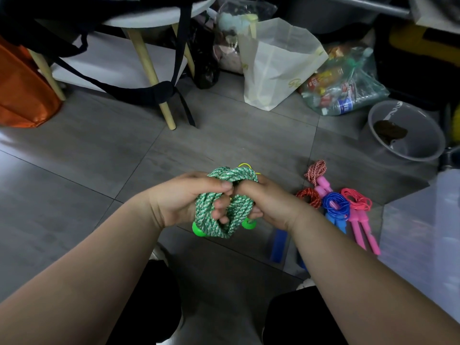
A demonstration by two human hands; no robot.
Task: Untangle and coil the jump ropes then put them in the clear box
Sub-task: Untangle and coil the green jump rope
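- The left hand (184,197) and right hand (268,202) met in front of the person. The fingers of both were curled tight around the green-and-white rope (219,192), thumbs pressed onto its top.
- That rope was already gathered into a thick bundle of loops held above the floor (99,158). Its green handle ends (199,230) poked out below, so its coiling looked nearly finished, though it was not yet boxed.
- A thin yellow cord (245,166) peeped out behind the bundle; whether it was coiled could not be told.
- Just to the right lay a red-and-white rope (310,197), a blue rope (334,204) and a pink rope (356,201), each wound up with its handles alongside.
- What seemed to be the clear box (423,227) sat at the right edge. Whether those ropes lay inside it or beside it was unclear.
- Farther back stood a grey bowl (423,115), a bag of bottles (348,85) with labels too small to read, and a cream bag (276,63) whose gold script was illegible.
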